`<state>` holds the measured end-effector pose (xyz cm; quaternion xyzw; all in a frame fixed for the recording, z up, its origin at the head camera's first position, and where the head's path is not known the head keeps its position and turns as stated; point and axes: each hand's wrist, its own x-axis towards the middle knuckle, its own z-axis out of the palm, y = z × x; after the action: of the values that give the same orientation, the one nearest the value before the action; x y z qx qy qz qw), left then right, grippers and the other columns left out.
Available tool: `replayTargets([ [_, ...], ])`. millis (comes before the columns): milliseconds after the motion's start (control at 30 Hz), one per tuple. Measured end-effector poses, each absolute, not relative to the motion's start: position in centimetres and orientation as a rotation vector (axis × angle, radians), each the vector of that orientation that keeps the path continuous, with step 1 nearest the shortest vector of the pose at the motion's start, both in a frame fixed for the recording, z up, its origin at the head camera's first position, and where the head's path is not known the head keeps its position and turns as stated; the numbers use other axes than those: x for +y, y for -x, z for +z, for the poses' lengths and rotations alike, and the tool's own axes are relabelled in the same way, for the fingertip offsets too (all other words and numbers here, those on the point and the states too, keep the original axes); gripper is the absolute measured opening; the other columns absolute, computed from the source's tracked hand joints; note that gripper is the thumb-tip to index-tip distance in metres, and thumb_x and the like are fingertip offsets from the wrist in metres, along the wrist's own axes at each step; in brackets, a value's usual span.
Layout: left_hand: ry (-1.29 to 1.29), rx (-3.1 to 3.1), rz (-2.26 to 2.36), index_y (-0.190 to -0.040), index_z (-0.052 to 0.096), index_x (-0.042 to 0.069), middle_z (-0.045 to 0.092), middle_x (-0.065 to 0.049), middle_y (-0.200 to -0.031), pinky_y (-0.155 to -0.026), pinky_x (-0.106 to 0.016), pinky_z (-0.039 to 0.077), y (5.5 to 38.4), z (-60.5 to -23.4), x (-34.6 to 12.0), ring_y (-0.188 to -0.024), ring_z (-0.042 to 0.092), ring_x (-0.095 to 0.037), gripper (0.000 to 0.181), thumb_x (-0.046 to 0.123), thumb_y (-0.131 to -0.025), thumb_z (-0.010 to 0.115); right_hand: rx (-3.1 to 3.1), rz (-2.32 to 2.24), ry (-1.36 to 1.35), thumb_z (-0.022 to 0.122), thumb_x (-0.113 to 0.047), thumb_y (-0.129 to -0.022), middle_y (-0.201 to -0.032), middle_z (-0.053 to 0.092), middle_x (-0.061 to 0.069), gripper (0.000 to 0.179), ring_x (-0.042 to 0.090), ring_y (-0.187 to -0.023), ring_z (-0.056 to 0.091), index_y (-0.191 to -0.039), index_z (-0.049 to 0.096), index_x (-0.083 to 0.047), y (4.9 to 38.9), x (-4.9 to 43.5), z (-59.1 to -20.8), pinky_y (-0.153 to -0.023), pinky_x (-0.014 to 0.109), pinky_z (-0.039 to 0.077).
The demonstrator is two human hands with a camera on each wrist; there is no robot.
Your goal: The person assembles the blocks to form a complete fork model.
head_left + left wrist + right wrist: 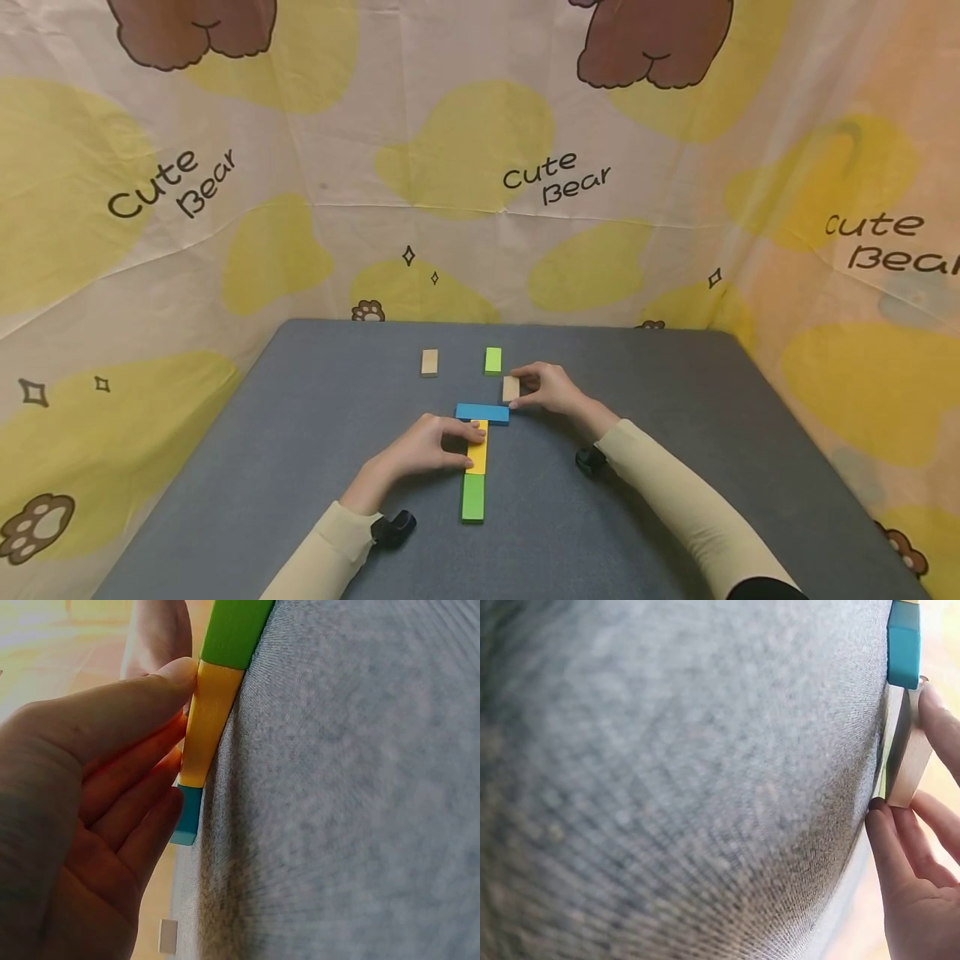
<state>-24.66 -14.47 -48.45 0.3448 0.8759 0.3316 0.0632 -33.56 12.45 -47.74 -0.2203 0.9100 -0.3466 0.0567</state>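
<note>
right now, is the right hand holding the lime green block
No, the right hand pinches a bare wooden block, while the lime green block lies untouched beyond it.

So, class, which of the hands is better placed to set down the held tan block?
Probably the right hand: it pinches the tan block near the blue block's right end, while the left hand touches the yellow block.

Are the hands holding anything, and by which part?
The right hand pinches a wooden block by its two ends; the left hand touches the yellow block.
</note>
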Motion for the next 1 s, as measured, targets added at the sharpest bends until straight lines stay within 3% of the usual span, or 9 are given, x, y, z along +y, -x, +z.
replayTargets([
  [1000,-1.03,2.639,1.012,-0.117,0.071,0.025,0.07,0.015,-0.118,-0.104,-0.037,0.049,24.75,-48.4,-14.42,-0.122,0.061,-0.008,0.037,0.03,-0.081,0.077,2.763,-0.941,0.732,0.085,-0.03,-0.072,-0.127,0.064,0.012,0.065,0.026,-0.116,0.063,-0.128,0.062,-0.006,33.65,12.55,-47.67,-0.098,0.038,0.053],
])
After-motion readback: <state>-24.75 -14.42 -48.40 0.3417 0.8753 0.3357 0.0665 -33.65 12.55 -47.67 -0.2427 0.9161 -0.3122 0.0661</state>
